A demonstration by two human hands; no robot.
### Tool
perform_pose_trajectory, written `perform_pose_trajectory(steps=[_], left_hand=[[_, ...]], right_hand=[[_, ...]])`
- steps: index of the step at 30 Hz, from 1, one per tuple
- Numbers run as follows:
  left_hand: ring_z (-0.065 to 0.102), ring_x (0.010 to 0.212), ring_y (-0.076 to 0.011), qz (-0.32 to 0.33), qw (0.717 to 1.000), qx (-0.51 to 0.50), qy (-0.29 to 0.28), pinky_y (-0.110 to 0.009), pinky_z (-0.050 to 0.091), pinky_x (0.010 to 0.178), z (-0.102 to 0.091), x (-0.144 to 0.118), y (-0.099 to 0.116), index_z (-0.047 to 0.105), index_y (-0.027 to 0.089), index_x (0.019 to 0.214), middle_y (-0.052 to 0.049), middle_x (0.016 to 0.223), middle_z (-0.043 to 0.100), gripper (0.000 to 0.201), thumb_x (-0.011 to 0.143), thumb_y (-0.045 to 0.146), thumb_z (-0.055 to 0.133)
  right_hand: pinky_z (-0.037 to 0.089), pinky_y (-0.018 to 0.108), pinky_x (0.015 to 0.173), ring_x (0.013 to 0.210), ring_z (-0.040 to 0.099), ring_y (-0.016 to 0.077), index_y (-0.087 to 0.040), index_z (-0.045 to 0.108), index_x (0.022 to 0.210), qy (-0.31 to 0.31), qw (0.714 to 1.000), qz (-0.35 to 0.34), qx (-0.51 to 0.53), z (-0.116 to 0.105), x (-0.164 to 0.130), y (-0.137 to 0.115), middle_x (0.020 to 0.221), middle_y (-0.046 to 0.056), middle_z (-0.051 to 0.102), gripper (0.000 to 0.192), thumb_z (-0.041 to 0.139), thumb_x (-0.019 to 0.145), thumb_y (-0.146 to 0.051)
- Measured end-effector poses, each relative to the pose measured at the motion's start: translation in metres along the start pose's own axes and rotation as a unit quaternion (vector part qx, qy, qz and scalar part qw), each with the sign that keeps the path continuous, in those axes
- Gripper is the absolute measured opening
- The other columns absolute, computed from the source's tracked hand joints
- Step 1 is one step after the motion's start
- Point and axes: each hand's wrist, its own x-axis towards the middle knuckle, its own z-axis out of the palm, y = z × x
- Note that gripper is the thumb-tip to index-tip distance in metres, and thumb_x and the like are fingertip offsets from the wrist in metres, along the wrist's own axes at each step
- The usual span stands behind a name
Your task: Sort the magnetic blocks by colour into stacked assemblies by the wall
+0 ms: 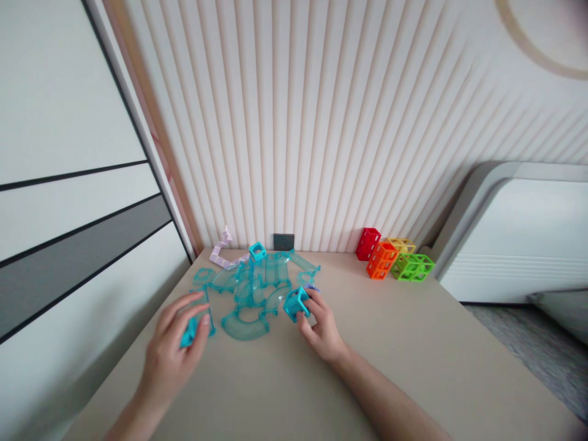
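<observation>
My left hand (177,343) holds a small teal plastic piece (189,335) at the near left of a beige table (413,343). My right hand (321,327) grips a teal open-frame cube (295,303) just right of a pile of clear teal curved track pieces (255,288). A curved half-ring track (243,324) lies between the two hands. Another teal cube (258,251) sits on top of the pile at the back.
A lilac stepped strip (220,251) lies at the back left. Red (368,243), orange (381,260), yellow (401,245) and green (412,267) frame cubes stand at the back right. A ribbed wall with a dark socket (283,241) rises behind; a white unit (519,239) stands right.
</observation>
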Motion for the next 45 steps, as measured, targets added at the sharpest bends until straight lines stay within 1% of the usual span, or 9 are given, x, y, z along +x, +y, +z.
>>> perform_pose_trajectory(steps=[3,6,10,14,19,23,26,33,45], left_hand=[[0.060,0.117,-0.0319,-0.089,0.995,0.037,0.007,-0.053,0.044,0.109,-0.029,-0.018,-0.037,0.059,0.023,0.115,-0.011,0.122,0.062,0.026,0.095,0.038,0.054],[0.061,0.118,-0.0323,-0.168,0.985,0.017,-0.023,-0.053,0.046,0.108,-0.039,-0.042,-0.068,0.057,0.026,0.117,-0.009,0.125,0.062,0.034,0.093,0.050,0.053],[0.058,0.126,-0.0375,-0.244,0.964,0.006,-0.107,-0.057,0.047,0.107,-0.027,-0.068,-0.097,0.047,0.024,0.138,-0.015,0.140,0.057,0.069,0.082,0.061,0.062],[0.066,0.117,-0.0336,-0.256,0.955,-0.043,-0.146,-0.050,0.054,0.101,-0.006,-0.078,-0.109,0.042,0.022,0.142,-0.014,0.133,0.063,0.077,0.080,0.060,0.066],[0.072,0.104,-0.0313,-0.250,0.958,-0.015,-0.141,-0.042,0.060,0.087,0.006,-0.071,-0.108,0.050,0.022,0.130,-0.011,0.118,0.071,0.064,0.079,0.059,0.065],[0.072,0.095,-0.0287,-0.193,0.969,0.021,-0.155,-0.038,0.058,0.085,0.003,-0.062,-0.104,0.058,0.023,0.110,-0.009,0.107,0.073,0.041,0.082,0.052,0.062],[0.071,0.096,-0.0278,-0.153,0.971,0.044,-0.178,-0.037,0.057,0.086,-0.001,-0.056,-0.098,0.059,0.022,0.112,-0.009,0.106,0.071,0.035,0.084,0.044,0.059],[0.070,0.091,-0.0276,-0.091,0.948,0.137,-0.273,-0.039,0.057,0.083,-0.001,-0.048,-0.081,0.067,0.024,0.128,-0.011,0.101,0.065,0.045,0.093,0.034,0.042],[0.070,0.107,-0.0321,-0.045,0.901,0.170,-0.396,-0.045,0.055,0.093,-0.003,-0.017,-0.060,0.070,0.026,0.129,-0.014,0.126,0.068,0.049,0.087,0.023,0.043]], right_hand=[[0.051,0.033,0.089,0.099,0.061,0.0225,-0.022,0.061,0.089,-0.011,1.000,-0.008,0.003,0.001,0.000,-0.003,0.108,0.010,0.062,0.009,0.054,0.095,-0.020],[0.051,0.033,0.087,0.098,0.062,0.0225,-0.022,0.060,0.090,-0.015,1.000,-0.011,0.006,0.003,-0.001,-0.003,0.109,0.010,0.062,0.008,0.054,0.094,-0.020],[0.052,0.034,0.086,0.097,0.062,0.0229,-0.022,0.061,0.092,-0.009,1.000,-0.013,0.001,0.003,-0.001,0.000,0.107,0.010,0.062,0.007,0.054,0.094,-0.021],[0.051,0.034,0.086,0.096,0.062,0.0229,-0.022,0.061,0.089,-0.005,1.000,-0.008,-0.008,0.004,-0.001,0.003,0.105,0.010,0.062,0.009,0.054,0.095,-0.022],[0.051,0.033,0.088,0.099,0.062,0.0226,-0.022,0.062,0.091,-0.017,1.000,-0.004,-0.006,0.003,-0.002,0.004,0.108,0.009,0.062,0.009,0.054,0.095,-0.021],[0.051,0.033,0.089,0.100,0.062,0.0224,-0.022,0.062,0.092,-0.023,1.000,-0.006,-0.001,0.002,-0.002,0.002,0.110,0.010,0.062,0.008,0.054,0.095,-0.020],[0.051,0.034,0.089,0.100,0.062,0.0227,-0.022,0.062,0.092,-0.026,1.000,-0.005,0.000,0.002,-0.002,0.000,0.110,0.010,0.062,0.008,0.055,0.095,-0.021],[0.052,0.034,0.089,0.100,0.062,0.0230,-0.022,0.062,0.092,-0.031,1.000,0.000,-0.002,0.002,-0.002,0.001,0.111,0.010,0.062,0.009,0.054,0.095,-0.021],[0.052,0.033,0.088,0.098,0.062,0.0220,-0.022,0.062,0.091,-0.035,0.999,-0.007,-0.002,0.002,-0.001,0.000,0.110,0.010,0.062,0.009,0.054,0.095,-0.021]])
